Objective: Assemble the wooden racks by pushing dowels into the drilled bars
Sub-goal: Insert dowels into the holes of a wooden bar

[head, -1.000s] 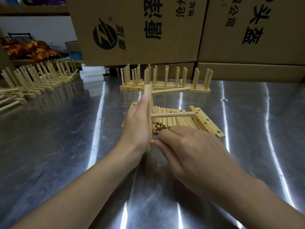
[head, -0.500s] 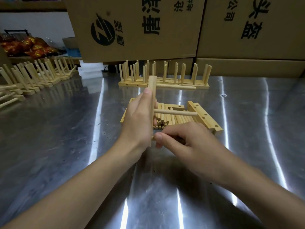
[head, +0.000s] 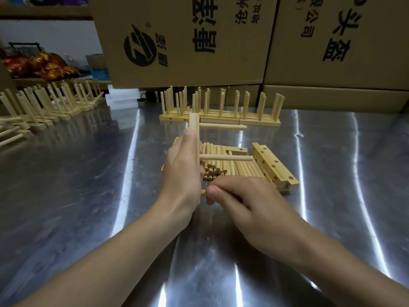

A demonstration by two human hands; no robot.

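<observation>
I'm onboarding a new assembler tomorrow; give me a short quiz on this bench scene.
1. How many dowels stick out of the bar that the left hand holds upright?
2. True or false: the right hand is empty.
3. The loose dowel pile lies on: A cardboard, B a metal table, C cloth?
Key: 1 two; 2 false, it pinches a third dowel at the bar's lower end; 3 B.

Cardboard boxes, steel table — red packets
</observation>
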